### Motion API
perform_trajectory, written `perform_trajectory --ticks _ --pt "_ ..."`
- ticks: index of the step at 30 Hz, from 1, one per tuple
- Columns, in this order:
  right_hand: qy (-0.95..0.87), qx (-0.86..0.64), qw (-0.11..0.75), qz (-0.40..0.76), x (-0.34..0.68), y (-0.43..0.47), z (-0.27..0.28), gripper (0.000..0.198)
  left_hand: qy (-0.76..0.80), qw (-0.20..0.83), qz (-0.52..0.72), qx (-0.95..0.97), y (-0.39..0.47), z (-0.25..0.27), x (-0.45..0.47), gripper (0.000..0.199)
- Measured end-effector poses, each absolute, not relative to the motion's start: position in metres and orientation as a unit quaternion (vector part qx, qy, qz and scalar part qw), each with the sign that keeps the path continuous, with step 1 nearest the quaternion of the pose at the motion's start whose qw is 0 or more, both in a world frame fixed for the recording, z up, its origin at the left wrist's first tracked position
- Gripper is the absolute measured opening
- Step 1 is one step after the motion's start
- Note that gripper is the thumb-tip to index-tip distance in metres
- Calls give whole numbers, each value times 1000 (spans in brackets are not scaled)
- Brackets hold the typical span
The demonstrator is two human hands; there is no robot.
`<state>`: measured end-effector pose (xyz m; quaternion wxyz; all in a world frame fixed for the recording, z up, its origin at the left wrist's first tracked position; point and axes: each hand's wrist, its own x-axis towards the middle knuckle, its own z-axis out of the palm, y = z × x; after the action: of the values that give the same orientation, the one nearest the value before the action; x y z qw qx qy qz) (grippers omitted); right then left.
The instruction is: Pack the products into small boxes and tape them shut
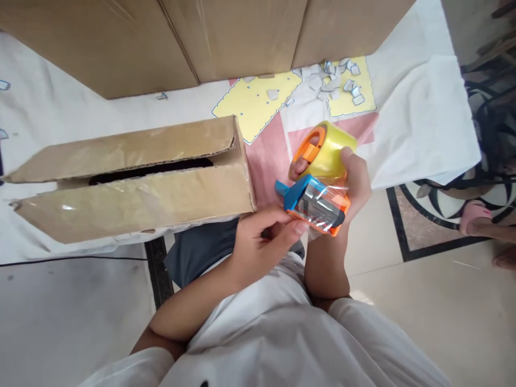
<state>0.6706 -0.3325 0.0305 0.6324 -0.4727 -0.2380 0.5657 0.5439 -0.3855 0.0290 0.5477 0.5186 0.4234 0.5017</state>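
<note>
White shirt cloth (258, 344) fills the bottom of my head feed, with both forearms reaching past it. Right hand (357, 177): gripping the tape dispenser (318, 207), thumb on its yellow tape roll (338, 153), a fingertip visible through the orange hub. Left hand (258, 244): curled, thumb and forefinger tips at the dispenser's lower orange edge. I cannot tell whether they are pinched shut or have loose film between them.

Position: dispenser held near the front edge of the cloth-covered table (419, 129), just right of the narrow carton (209, 199), whose long flaps stand slightly apart over a dark gap.

Notes on technique, my judgement. Steady the frame with the right hand, but ease the thumb if the roll must turn. Keep the left fingertips off the blue end piece (296, 191), probably the cutter; I cannot make out teeth. Lift any film end slowly and evenly across its width, since a skewed pull could split it or fold it onto itself. Keep the sticky side away from the pale scraps (330, 83) beyond the roll; they would likely cling.
</note>
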Motion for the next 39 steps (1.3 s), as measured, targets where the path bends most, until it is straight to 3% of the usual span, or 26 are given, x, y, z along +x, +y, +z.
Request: perform_trajectory --ticks 4,10,19,23,27,33,39 --pt "-221 -465 644 566 664 -338 36 28 390 508 537 549 -385 22 544 25" --pt "-172 -470 599 625 655 -337 36 37 372 442 587 567 -386 15 542 22" --pt "-206 -471 542 665 659 -337 35 32 378 435 604 551 -390 12 532 22" --pt "-231 -470 591 614 649 -337 38 32 369 471 594 538 -394 10 527 16" --pt "-281 -472 669 501 639 -338 41 32 346 542 590 488 -398 9 521 23" --pt "-381 -505 687 357 657 -337 35 35 309 580 601 454 -402 10 514 24" --pt "-375 -491 702 354 678 -333 21 52 340 585 578 456 -401 7 510 27"
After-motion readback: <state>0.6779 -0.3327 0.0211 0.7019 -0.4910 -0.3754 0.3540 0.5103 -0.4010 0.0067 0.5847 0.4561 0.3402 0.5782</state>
